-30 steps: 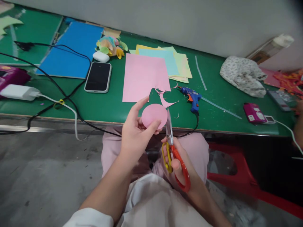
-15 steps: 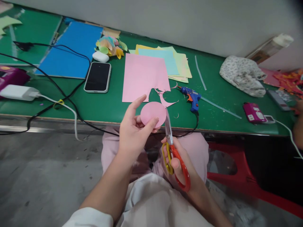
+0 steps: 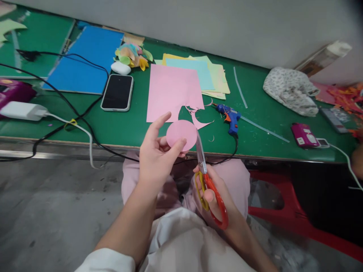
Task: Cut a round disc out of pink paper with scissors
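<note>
A round pink paper piece (image 3: 179,133) is pinched between the thumb and fingers of my left hand (image 3: 159,156), with the index finger stretched out. My right hand (image 3: 217,192) grips scissors (image 3: 201,153) with one red and one yellow handle. Their blades point up, close to the disc's right edge. Beyond the hands, a pink sheet (image 3: 172,88) with cut-out curves lies on the green table (image 3: 127,128). Pink offcuts (image 3: 200,120) rest at its lower right corner, near a blue glue gun (image 3: 231,119).
Stacked coloured papers (image 3: 217,77) lie behind the pink sheet. Left are a phone (image 3: 117,92), white case (image 3: 120,68), blue board (image 3: 85,58) and cables. A glue stick (image 3: 240,87), patterned cloth (image 3: 289,90) and magenta device (image 3: 304,135) are right. Another person's arm (image 3: 357,160) shows at the right edge.
My left hand and the pink disc have moved slightly left and up. The scissors have shifted a little left, their blades still near the disc's edge.
</note>
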Demonstrator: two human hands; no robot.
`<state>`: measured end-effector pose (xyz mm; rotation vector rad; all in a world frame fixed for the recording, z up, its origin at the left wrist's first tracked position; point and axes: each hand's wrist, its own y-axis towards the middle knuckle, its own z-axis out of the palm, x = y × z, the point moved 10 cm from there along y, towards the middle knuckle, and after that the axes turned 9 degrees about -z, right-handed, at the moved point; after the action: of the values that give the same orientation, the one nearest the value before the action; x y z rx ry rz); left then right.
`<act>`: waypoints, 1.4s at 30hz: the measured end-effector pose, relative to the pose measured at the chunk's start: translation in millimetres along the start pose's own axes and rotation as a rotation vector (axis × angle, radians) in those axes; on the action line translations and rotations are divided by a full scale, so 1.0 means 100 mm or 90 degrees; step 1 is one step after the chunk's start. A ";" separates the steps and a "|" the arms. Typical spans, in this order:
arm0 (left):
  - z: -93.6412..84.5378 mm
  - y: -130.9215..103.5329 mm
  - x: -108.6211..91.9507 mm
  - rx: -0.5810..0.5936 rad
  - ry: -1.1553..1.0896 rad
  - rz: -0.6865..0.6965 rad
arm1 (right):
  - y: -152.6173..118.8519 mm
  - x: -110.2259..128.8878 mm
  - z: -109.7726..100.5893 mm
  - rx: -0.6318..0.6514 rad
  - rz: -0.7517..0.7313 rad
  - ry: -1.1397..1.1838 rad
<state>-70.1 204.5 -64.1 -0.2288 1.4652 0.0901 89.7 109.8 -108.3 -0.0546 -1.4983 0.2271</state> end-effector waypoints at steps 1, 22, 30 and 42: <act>-0.01 0.00 0.00 -0.004 0.002 0.002 | 0.00 0.00 -0.01 -0.003 -0.001 -0.003; -0.01 0.05 0.08 -0.021 -0.055 0.001 | 0.06 -0.34 -0.01 0.034 0.036 0.082; 0.08 -0.03 0.04 0.006 -0.024 0.001 | 0.00 -0.07 0.01 -0.019 0.014 0.061; 0.10 -0.04 0.00 0.045 0.031 0.010 | 0.00 0.02 -0.03 -0.032 -0.016 0.003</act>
<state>-60.0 202.4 -62.4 -0.1634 1.5161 0.0461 93.2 110.2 -106.1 -0.0773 -1.4992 0.1690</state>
